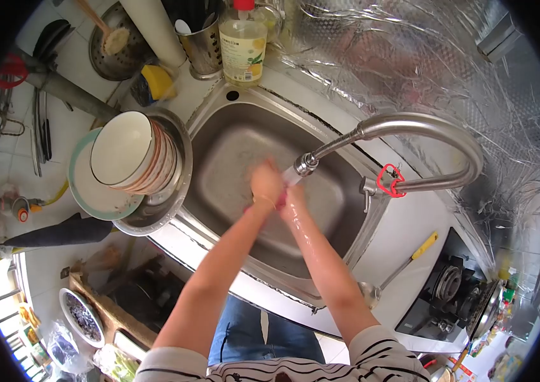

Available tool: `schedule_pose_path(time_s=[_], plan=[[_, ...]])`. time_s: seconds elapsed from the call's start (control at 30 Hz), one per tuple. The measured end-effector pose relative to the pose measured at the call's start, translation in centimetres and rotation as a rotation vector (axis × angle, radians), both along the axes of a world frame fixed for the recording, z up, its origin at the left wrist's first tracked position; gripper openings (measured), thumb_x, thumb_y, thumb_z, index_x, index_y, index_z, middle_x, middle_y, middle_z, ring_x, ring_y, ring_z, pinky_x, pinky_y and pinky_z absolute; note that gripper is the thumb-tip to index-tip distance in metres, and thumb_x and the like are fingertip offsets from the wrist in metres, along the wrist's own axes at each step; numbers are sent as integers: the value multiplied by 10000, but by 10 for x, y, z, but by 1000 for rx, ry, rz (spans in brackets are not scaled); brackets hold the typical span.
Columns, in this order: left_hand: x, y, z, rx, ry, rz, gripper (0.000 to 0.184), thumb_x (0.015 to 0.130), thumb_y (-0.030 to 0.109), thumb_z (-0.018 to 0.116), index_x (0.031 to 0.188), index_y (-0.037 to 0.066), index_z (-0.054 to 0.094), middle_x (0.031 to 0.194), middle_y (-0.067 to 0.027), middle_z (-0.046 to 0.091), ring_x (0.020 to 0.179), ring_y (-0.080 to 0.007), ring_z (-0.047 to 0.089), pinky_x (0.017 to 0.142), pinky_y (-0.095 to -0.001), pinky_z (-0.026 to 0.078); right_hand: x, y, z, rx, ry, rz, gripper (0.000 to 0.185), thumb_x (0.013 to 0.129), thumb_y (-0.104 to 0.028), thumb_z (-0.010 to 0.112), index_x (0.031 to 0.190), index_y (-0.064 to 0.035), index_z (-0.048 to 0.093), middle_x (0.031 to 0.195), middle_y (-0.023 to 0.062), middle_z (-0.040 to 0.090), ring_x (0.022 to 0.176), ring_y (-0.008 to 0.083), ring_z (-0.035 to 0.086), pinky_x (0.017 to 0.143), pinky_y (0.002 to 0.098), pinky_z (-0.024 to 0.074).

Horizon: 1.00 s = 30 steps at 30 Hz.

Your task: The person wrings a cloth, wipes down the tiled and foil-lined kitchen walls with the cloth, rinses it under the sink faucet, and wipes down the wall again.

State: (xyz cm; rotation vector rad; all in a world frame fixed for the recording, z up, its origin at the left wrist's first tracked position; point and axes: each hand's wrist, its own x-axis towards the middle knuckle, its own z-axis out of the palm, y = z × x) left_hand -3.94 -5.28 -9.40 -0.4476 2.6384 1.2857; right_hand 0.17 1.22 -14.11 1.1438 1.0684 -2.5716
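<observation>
Head cam: striped sleeves [177,364] at bottom edge, jeans [238,334] btwn, just under near edge of counter [394,254]. Bare forearms [219,270] fwd over sink [231,143], R one wet & shiny. Thin band [264,201] on L wrist.

L hand [266,181] + R hand [293,194] close together, approx mid-sink, under tap [451,125]. Pink item [280,201] btwn them, mostly hidden, can't ID. L: curled look, can't tell grip. R: partly behind water [291,176], can't tell wide or narrow, nor which hand has the pink item. Water coming off tap head onto hands.

R side: ladle [424,245] w/ yellow handle on counter, bowl end next to R forearm. Black hob [426,311] past that, pan [486,310] at its far R side.

L side: steel basin [185,149] near sink rim, w/ stacked bowls [122,148], tilted, and teal-rim plate [82,184] overhanging L edge.

Tap arching in from R, red loop [398,186] round its neck near base.

Far side: soap bottle [242,57] upright behind sink corner, steel cup [201,51] w/ utensils just L of it. Yellow sponge [157,81] farther L, then brush [115,41] against round strainer [99,54]. Crinkled foil [378,51] on wall, far R.
</observation>
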Motion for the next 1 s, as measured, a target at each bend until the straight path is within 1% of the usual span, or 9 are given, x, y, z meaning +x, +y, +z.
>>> schedule_pose_path(time_s=[0.13, 0.2, 0.33, 0.47, 0.53, 0.6, 0.7, 0.87, 1.0], plan=[[42, 13, 16, -147, -22, -245, 367, 913, 263, 458, 816, -40, 641, 826, -299, 614, 814, -437, 616, 720, -500, 490, -21, 28, -54, 357, 104, 224, 190, 907, -221, 469, 870, -82, 594, 666, 43, 567, 511, 202, 555, 475, 354, 459], [17, -2, 9, -128, -7, -226, 356, 896, 263, 474, 816, -40, 643, 830, -300, 614, 811, -434, 621, 723, -498, 494, -14, 4, 7, -242, -165, -115, 162, 901, -228, 497, 871, -106, 600, 614, 13, 542, 456, 203, 518, 452, 357, 445], [-5, -1, 2, -73, -108, 7, 302, 850, 235, 521, 818, -37, 650, 851, -294, 621, 810, -436, 628, 739, -499, 497, -1, 10, 1, 34, -45, 52, 152, 883, -242, 559, 809, -116, 599, 676, 44, 576, 588, 202, 573, 499, 367, 453], [35, 14, 10, -140, -133, -177, 238, 797, 215, 582, 874, 7, 669, 867, -288, 632, 838, -441, 622, 798, -502, 483, -20, 31, 11, 180, -35, 201, 159, 870, -200, 554, 793, -67, 594, 738, 68, 615, 635, 215, 595, 527, 376, 456], [22, 6, 13, -156, 59, -219, 257, 850, 237, 550, 893, 10, 663, 848, -277, 637, 812, -443, 621, 752, -511, 482, -14, 17, 1, -105, -86, -115, 136, 867, -187, 544, 835, -64, 593, 776, 72, 623, 660, 217, 603, 540, 380, 471], [-4, -2, -6, -200, 65, -226, 294, 911, 266, 498, 892, 27, 668, 823, -263, 636, 793, -443, 608, 723, -506, 475, -11, 22, 8, -288, -7, 11, 182, 894, -225, 531, 905, -52, 588, 833, 85, 630, 699, 221, 613, 588, 391, 500], [-16, -23, -35, -91, 17, -112, 364, 947, 338, 479, 853, 39, 665, 785, -202, 662, 787, -372, 646, 738, -460, 482, -7, 28, 35, -282, -23, 97, 213, 926, -253, 505, 946, -53, 576, 859, 84, 629, 718, 209, 614, 633, 375, 520], [15, -41, 9, 718, -48, -211, 377, 927, 352, 557, 1104, 20, 572, 835, -44, 653, 754, -181, 593, 770, -336, 485, -11, 30, 43, -82, 34, 22, 105, 908, -149, 553, 935, -52, 581, 878, 74, 636, 774, 186, 614, 701, 345, 527], [31, -45, 21, 669, 81, -588, 377, 921, 272, 574, 1213, 40, 521, 905, -26, 638, 751, -162, 583, 755, -314, 492, -2, 37, 54, -21, 110, 73, 72, 885, -108, 581, 927, -49, 587, 918, 81, 639, 801, 185, 617, 734, 349, 525]])
